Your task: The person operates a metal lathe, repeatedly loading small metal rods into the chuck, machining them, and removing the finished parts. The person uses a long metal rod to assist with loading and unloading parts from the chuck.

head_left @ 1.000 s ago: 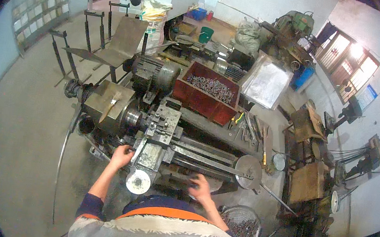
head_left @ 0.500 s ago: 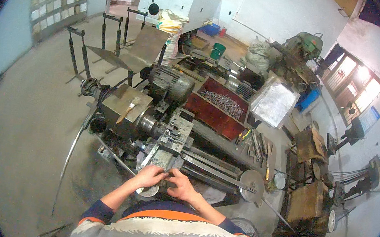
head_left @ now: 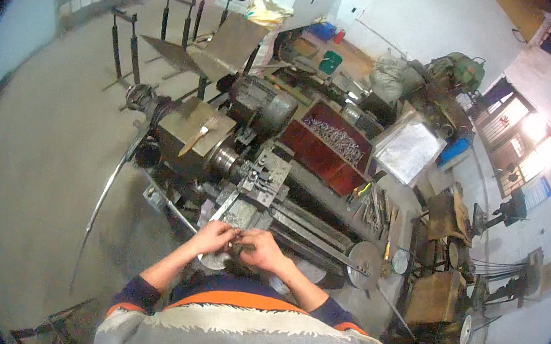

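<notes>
Left hand (head_left: 212, 237) and right hand (head_left: 262, 251) together clutching a small dark part (head_left: 237, 248) — orientation unclear, above lathe carriage (head_left: 243, 214)

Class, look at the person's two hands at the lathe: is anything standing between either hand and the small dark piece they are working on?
Nothing visible does. The left hand and the right hand meet directly on the small dark piece, just in front of the lathe carriage. What the piece is cannot be told at this size.

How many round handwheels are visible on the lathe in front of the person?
2: one large handwheel right of the hands on the lathe, one small wheel just beyond it. Others may be hidden.
</notes>
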{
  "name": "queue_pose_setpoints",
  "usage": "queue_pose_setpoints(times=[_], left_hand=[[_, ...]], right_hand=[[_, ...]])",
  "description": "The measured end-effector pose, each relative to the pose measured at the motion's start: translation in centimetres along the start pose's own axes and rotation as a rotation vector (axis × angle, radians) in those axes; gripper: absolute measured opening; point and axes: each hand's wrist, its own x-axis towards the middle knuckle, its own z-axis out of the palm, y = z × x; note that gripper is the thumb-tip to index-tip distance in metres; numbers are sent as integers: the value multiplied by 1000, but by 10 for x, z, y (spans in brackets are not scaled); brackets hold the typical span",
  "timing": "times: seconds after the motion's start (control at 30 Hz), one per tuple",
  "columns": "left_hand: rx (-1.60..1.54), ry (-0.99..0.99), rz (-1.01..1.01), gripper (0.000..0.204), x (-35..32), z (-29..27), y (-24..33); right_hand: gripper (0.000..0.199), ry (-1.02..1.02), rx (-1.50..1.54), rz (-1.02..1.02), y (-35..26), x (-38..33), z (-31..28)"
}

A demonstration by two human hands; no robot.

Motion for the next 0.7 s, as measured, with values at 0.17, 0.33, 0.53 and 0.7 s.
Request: queue_pose_setpoints(times=[0.17,0.33,0.53,0.7], left_hand=[[168,153,248,28,9,-17,-58],[285,456,19,29,-37,-103,-65],[704,873,-363,32,-113,-206,-141],[726,1009,-405,33,-159,-223,-186]], right_hand=[[25,-150,-21,80,14,22,14],[22,-30,-191,28,57,63,7],[27,50,-609,125,89,144,-16],[26,-146,-741,281,103,175,2]])
